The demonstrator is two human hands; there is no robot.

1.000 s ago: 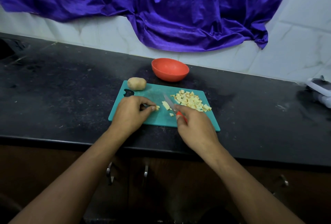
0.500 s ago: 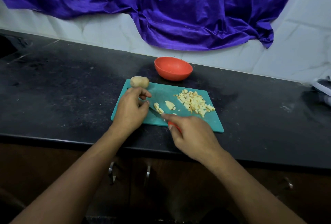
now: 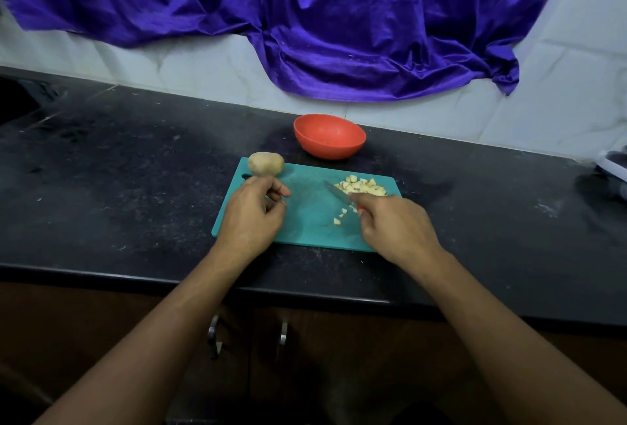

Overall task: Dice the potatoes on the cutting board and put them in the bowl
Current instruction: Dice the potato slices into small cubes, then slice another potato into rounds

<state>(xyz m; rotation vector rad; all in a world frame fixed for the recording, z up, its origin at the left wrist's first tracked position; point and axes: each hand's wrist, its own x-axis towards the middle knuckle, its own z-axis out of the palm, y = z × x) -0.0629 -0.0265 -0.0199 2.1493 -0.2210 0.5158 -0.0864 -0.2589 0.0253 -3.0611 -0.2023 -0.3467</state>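
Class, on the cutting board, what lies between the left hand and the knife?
Nothing. The head view shows only bare cutting board between the left hand and the knife.

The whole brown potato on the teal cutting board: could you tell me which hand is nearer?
Left. The left hand is just in front of the whole brown potato; the right hand, gripping a red-handled knife, is farther right.

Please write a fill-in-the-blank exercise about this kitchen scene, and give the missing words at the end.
1. The right hand holds a ____.
2. The whole potato sits at the board's far ____ corner.
3. The cubes lie on the board; none are in the ____.

Missing words: knife; left; bowl.
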